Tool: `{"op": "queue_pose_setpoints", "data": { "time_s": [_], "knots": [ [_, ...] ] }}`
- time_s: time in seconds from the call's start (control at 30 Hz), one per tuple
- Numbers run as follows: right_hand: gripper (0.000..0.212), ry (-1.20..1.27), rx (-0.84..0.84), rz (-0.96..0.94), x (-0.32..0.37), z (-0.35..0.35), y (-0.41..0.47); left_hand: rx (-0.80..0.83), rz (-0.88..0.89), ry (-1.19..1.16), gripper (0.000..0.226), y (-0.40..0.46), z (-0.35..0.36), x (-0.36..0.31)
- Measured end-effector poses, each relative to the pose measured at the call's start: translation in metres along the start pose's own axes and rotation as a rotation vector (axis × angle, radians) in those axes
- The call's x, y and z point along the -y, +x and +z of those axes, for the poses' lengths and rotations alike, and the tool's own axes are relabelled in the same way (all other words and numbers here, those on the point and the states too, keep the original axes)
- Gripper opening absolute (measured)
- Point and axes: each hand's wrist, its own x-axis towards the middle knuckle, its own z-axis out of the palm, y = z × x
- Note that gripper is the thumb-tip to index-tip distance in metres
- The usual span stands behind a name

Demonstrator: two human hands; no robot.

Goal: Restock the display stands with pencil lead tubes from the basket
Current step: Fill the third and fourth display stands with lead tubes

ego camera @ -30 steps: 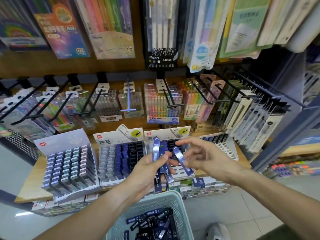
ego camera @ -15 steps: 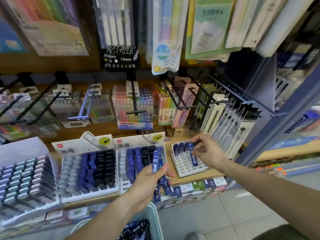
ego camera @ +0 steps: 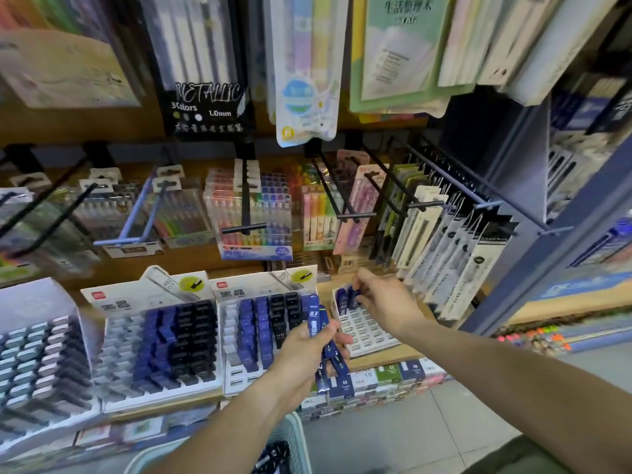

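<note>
basket [ego camera: 290,436] cut off by bottom edge, only rim and a bit of contents show. Lower ends of the lead tubes [ego camera: 325,350] hidden behind left hand [ego camera: 301,350] fingers. Right hand [ego camera: 383,302] fingertips cover the tube at the small stand [ego camera: 366,333]; grip unclear. Tube labels beyond fingers too small to read.

A stationery shop: packaged pens [ego camera: 254,210] hang on wall hooks [ego camera: 244,196] above a wooden shelf [ego camera: 376,362] carrying stepped display stands [ego camera: 160,340] of pencil lead tubes [ego camera: 164,333].

Wooden shelf [ego camera: 376,362] carries four display stands [ego camera: 160,340] side by side.
</note>
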Motion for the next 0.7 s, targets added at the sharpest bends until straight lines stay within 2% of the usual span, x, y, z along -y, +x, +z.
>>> {"op": "queue_pose_setpoints", "data": {
  "time_s": [0.43, 0.53, 0.7],
  "knots": [
    [0.04, 0.021, 0.056, -0.02, -0.006, 0.002, 0.004, -0.004, -0.021, -0.013, 0.02, 0.006, -0.004, 0.011],
    [0.032, 0.031, 0.025, 0.05, -0.003, 0.006, 0.003, 0.0, -0.018, -0.022, 0.019, 0.002, -0.005, 0.011],
    [0.016, -0.058, -0.01, 0.054, 0.005, 0.0, 0.002, 0.012, -0.003, -0.023, 0.02, -0.002, -0.007, 0.013]
  ]
}}
